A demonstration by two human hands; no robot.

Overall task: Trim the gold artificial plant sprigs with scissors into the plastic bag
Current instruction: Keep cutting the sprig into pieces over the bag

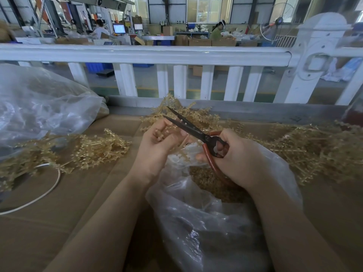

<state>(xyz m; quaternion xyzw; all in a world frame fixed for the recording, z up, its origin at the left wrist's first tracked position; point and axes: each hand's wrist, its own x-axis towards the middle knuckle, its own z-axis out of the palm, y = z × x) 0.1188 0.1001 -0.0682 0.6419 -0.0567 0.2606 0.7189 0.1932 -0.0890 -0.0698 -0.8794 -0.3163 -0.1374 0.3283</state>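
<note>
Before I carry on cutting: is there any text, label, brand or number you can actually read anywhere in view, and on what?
None can be read.
scissors: no brand mark visible.
plastic bag: no print visible.
monitor screens at the far benches: lit, but content too small and blurred.
cardboard boxes behind the railing: any marks too blurred.

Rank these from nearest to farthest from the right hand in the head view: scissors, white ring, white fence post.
1. scissors, gripped in the right hand.
2. white ring, on the table, far left.
3. white fence post, beyond the table, upper right.
</note>
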